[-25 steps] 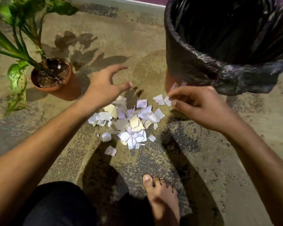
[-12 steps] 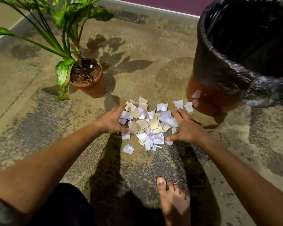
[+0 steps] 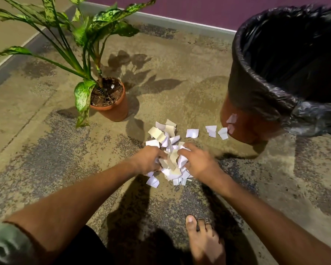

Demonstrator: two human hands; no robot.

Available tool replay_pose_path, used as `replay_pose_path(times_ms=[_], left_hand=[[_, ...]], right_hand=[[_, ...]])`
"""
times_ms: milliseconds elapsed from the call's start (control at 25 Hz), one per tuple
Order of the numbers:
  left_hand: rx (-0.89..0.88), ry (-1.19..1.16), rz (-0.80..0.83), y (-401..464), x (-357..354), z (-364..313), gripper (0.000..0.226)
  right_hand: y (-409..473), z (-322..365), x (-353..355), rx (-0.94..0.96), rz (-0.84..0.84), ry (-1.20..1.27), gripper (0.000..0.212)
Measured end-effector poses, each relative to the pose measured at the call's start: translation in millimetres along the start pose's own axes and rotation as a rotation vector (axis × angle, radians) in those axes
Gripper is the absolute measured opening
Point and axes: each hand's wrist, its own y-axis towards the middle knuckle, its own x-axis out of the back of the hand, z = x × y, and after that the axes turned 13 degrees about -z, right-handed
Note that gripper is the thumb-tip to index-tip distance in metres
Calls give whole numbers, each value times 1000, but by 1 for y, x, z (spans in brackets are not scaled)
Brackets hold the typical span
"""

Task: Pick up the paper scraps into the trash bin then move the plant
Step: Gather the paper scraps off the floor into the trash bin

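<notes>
**A:** So the paper scraps (image 3: 170, 161) are sitting in a loose white and cream heap on the speckled floor (image 3: 46, 159), between the potted plant (image 3: 111, 98) and the trash bin (image 3: 287, 77). Three strays are lying off toward the bin's base.

**B:** And the hands?

**A:** Left hand (image 3: 147, 159) and right hand (image 3: 198, 163) are both curling their fingers into the heap from either side, bunching scraps between them. Fingertips are buried in paper, so the exact grip is hard to make out. The bin's black liner is running off the right edge.
</notes>
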Motion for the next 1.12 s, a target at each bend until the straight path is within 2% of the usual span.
replay_pose_path(times_ms=[80,160,320,520,640,800,840,880,920,960,1040,1080,1120], left_hand=[[-17,36,-32,0,-1,-2,23],[8,48,-79,2,1,-3,15],[25,106,-131,10,19,-10,10],[-17,126,-289,25,58,-39,19],[-6,76,-402,27,79,-62,9],[36,4,-509,22,110,-93,14],[36,-23,-539,20,118,-103,14],[28,-53,-572,18,126,-115,14],[16,-94,-605,17,134,-128,13],[7,-149,-639,16,143,-142,11],[-25,-278,-713,19,161,-169,11],[-60,-308,-759,23,169,-182,12],[-106,-314,-806,27,176,-196,13]], right_hand=[[-1,-2,5,-19,-27,29,45],[-4,-3,14,-11,-32,56,44],[-5,2,51,-47,-163,186,32],[10,16,131,-123,-327,252,29],[23,22,188,-132,-506,307,26],[13,7,248,-109,-864,322,23],[24,-5,252,-121,-902,273,21],[48,-19,255,-139,-855,190,20],[81,-33,254,-178,-699,11,23],[114,-43,249,-269,-457,-148,30],[156,-57,233,-450,-180,-173,49],[165,-68,224,-472,-152,-150,58],[171,-76,218,-526,-198,-115,65]])
